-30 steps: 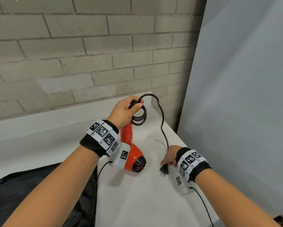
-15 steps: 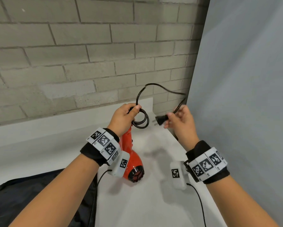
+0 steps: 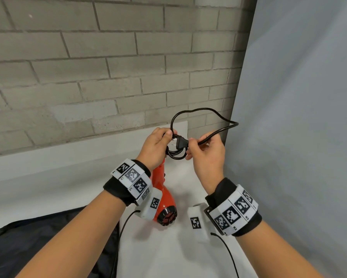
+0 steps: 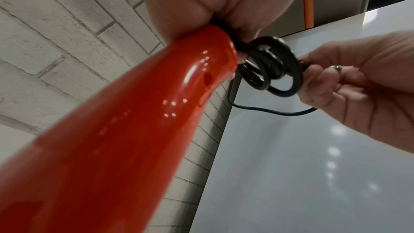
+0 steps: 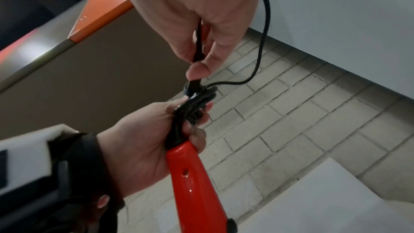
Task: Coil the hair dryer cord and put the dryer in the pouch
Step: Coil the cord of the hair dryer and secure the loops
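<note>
Black wristbands [image 3: 124, 189] carrying white marker-tag blocks [image 3: 233, 213]; thin black cables [image 3: 227, 251], possibly camera leads.

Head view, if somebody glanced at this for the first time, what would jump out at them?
The bright red hair dryer at centre, its handle end held up by the left hand above the white table. Next, the black cord, coiled at that hand and looping up against the brick wall, with the right hand pinching its plug end.
</note>
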